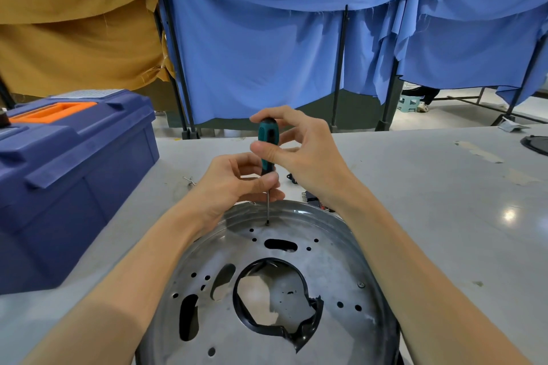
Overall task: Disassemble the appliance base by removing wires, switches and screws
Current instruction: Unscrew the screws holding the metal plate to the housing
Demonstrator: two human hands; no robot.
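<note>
Pinching the screwdriver [267, 132] two-handed: your right hand [305, 154] has thumb and fingers [268, 152] curled round the teal-black handle. Your left hand [228, 184] nips the neck where handle meets shaft.

The shaft stands near upright, tip at a hole by the far rim of the appliance base [326, 261]. The screw head there is too small to make out.

The base lies on the counter [430, 187] between your forearms. It looks like thin pressed steel: stiff, light, likely to skate or spin on that smooth top under torque. Brace it by the outer rim.

Avoid the punched cutouts, the edges are probably sharp. Same for the black collar [299, 332] round the centre hole, which is cracked and jagged.

One screw [361, 285] shows on the right side. The toolbox [74, 172] sits to your left, and loose black parts [311, 197] lie just behind the base.
</note>
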